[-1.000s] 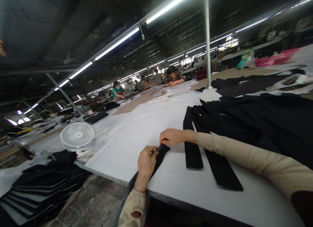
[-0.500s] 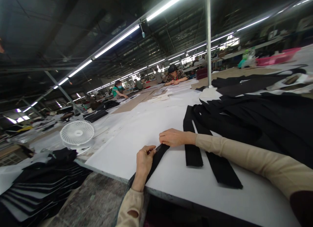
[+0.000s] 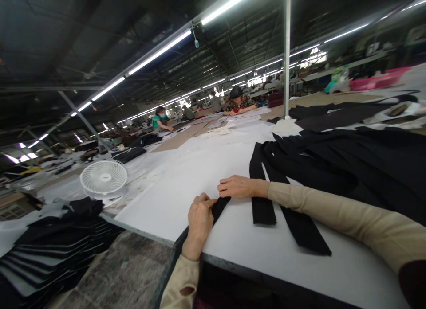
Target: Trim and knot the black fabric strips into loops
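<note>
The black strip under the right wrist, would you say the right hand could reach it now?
Probably yes: the black strip has its near end uncovered, close to the right hand, though that hand is touching another strip.

A dark ceiling (image 3: pixel 100 25) is stretching overhead, its beams fading into shadow. Long tube lights (image 3: pixel 159 52) are glowing in slanting rows, dwindling toward the back. A pale post (image 3: pixel 286 52) is rising right of centre, while a second post (image 3: pixel 81 116) is leaning across the left. Windows (image 3: pixel 314 60) are shining at the back right. A white table (image 3: pixel 186 176) is filling the middle, and mottled grey floor (image 3: pixel 126 267) is showing below its left edge.
</note>
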Demonstrator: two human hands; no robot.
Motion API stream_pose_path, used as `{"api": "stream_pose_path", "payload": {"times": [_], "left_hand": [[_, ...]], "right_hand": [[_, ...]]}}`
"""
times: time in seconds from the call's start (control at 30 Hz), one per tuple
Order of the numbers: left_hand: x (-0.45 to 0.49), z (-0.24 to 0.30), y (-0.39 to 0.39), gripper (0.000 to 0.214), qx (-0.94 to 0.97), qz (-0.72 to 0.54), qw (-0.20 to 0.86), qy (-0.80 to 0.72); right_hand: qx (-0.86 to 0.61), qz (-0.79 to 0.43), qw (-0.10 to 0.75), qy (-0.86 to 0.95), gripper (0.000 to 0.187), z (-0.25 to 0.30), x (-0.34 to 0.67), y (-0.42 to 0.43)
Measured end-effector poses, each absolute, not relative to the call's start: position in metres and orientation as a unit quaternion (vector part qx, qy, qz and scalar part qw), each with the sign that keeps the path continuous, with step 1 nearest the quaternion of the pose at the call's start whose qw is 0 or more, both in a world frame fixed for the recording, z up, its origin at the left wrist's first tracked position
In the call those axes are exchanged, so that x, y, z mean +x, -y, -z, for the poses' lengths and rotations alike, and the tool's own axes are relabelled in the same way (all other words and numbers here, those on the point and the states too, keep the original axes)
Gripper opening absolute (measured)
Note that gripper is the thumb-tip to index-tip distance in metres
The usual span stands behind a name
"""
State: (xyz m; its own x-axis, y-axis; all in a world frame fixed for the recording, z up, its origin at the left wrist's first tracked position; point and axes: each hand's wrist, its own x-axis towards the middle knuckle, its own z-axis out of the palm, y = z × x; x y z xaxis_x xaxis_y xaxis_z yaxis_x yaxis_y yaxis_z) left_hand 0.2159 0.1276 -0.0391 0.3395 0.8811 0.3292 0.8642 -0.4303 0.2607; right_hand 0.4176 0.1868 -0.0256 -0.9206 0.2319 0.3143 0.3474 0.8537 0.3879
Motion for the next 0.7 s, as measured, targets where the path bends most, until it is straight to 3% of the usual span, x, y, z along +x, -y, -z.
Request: {"api": "stream_pose_path", "payload": {"times": [0.23, 0.3, 0.47, 0.7], "left_hand": [[0.221, 0.031, -0.120, 0.041, 0.838, -0.131, -0.059, -0.526], [0.226, 0.028, -0.123, 0.041, 0.828, -0.123, -0.059, -0.543], [0.251, 0.021, -0.142, 0.038, 0.815, -0.132, -0.034, -0.562], [0.263, 0.023, -0.165, 0.033, 0.807, -0.175, 0.023, -0.563]], "right_hand": [[-0.209, 0.222, 0.100, 0.947, 0.023, 0.022, 0.432, -0.192], [-0.276, 0.182, 0.122, 0.936, 0.022, 0.020, 0.435, -0.197], [-0.318, 0.039, 0.219, 0.921, 0.048, 0.012, 0.427, -0.199], [-0.404, -0.007, 0.164, 0.900, 0.036, 0.019, 0.425, -0.195]]}}
